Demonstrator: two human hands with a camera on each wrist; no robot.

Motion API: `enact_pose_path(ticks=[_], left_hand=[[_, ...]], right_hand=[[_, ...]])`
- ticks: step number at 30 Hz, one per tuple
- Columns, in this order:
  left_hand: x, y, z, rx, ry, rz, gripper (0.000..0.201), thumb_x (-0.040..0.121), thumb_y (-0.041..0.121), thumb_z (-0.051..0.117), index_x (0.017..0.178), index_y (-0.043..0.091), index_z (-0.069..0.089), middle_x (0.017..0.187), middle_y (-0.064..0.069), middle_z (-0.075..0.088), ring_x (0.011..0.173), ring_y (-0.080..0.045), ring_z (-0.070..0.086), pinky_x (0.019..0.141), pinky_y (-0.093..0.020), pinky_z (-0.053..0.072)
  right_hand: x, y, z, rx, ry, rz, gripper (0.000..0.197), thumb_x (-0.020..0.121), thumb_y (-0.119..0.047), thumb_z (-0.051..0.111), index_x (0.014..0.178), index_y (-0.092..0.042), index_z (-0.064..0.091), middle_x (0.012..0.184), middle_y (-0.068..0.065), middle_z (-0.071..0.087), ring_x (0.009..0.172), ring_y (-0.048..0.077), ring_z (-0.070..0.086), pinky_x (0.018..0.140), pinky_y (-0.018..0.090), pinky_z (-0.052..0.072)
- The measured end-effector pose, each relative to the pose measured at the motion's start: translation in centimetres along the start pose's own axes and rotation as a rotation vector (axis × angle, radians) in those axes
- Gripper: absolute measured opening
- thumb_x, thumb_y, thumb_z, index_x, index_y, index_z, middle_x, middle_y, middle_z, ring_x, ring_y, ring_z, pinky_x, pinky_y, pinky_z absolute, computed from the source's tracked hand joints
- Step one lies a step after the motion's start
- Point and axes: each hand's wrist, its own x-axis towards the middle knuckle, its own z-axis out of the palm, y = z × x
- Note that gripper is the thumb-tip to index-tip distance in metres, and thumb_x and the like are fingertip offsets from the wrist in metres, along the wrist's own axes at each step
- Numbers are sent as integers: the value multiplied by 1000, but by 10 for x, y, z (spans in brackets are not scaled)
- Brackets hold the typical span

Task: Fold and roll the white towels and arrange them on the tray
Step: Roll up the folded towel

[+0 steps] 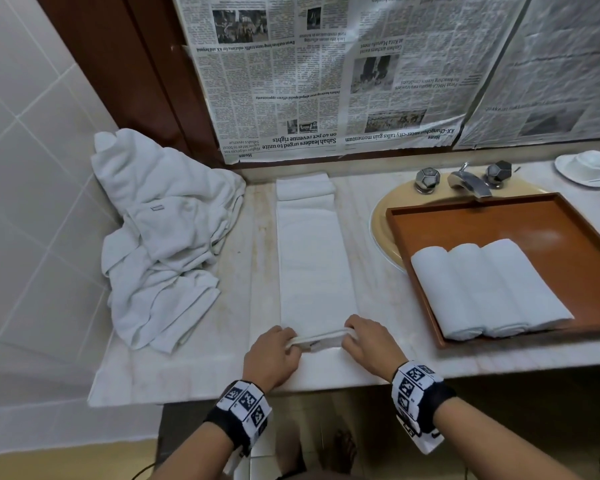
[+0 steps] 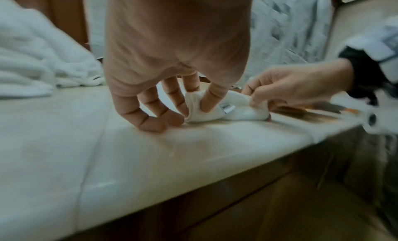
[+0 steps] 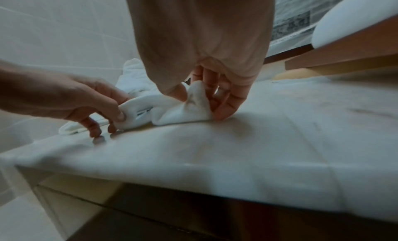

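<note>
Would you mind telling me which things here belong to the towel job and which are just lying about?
Part of the job:
- folded towel, near end pinched by left hand and right hand
- tray
- three rolled towels on it
- heap of loose towels

Just lying about:
- tap
- cup and saucer
- newspaper

Tray [image 1: 413, 271] right edge cut off

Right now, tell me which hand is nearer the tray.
Right. The right hand grips the towel end just left of the tray; the left hand grips it farther left.
</note>
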Motion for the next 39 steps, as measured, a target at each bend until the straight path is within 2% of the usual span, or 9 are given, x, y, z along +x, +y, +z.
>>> enact_pose_path(ticks=[10, 15, 19, 22, 27, 31, 34, 37, 39], left_hand=[[13, -5, 4, -155, 64, -193, 27, 93, 52, 55, 96, 26, 53, 89, 5, 61, 83, -18, 59, 68, -31, 42], [9, 1, 13, -36, 146, 49, 15, 97, 19, 51, 109, 28, 55, 102, 6, 44, 86, -15, 48, 68, -35, 48], [11, 1, 15, 106, 100, 157, 17, 96, 16, 49, 107, 22, 61, 109, 5, 50, 96, -19, 44, 70, -41, 51], [12, 1, 13, 126, 55, 221, 30, 96, 33, 52, 123, 22, 60, 119, 4, 53, 105, -20, 45, 77, -35, 50], [22, 4, 5, 219, -33, 230, 46, 92, 55, 54, 130, 29, 53, 122, 8, 51, 109, -19, 47, 79, -34, 47], [17, -1, 8, 133, 41, 249, 50, 93, 44, 54, 141, 40, 39, 131, 11, 48, 113, -18, 47, 82, -38, 49], [10, -4, 14, 98, 143, 283, 30, 93, 47, 50, 121, 40, 53, 124, 12, 51, 109, -18, 49, 75, -37, 50], [12, -12, 19, -11, 152, 222, 42, 95, 52, 36, 115, 29, 66, 117, 8, 56, 105, -18, 50, 82, -37, 49], [13, -15, 16, -104, 120, 171, 45, 100, 48, 32, 119, 25, 66, 115, 6, 57, 101, -15, 50, 92, -34, 45]], right_hand=[[1, 5, 10, 124, 123, -10, 15, 95, -19, 54, 109, -18, 55, 108, -2, 47, 78, 23, 56, 70, 34, 45], [1, 2, 12, -248, 149, -121, 19, 75, -10, 75, 86, -20, 64, 94, -1, 55, 69, 21, 55, 39, 29, 41], [0, -5, 12, -451, 135, -205, 28, 51, -15, 79, 74, -16, 63, 81, 0, 57, 72, 23, 53, 52, 33, 40], [1, -10, 15, -519, 107, -240, 33, 45, -17, 74, 75, -15, 61, 79, 2, 56, 74, 24, 53, 59, 34, 41], [14, -12, 12, -514, 154, -251, 17, 50, -12, 64, 67, -14, 60, 69, 3, 56, 67, 23, 51, 55, 32, 41], [21, -6, 7, -399, 89, -214, 11, 62, -23, 66, 68, -16, 61, 69, 0, 58, 65, 22, 57, 51, 30, 44], [23, -1, 8, -247, 68, -171, 29, 79, -29, 40, 82, -13, 64, 82, 1, 61, 79, 22, 58, 61, 32, 46], [23, 2, 3, -57, 18, -55, 24, 93, -26, 47, 106, -13, 61, 103, -2, 57, 100, 17, 48, 79, 30, 43], [24, 6, 2, 65, 12, -17, 16, 93, -27, 50, 102, -17, 60, 97, -6, 57, 94, 14, 48, 77, 28, 41]])
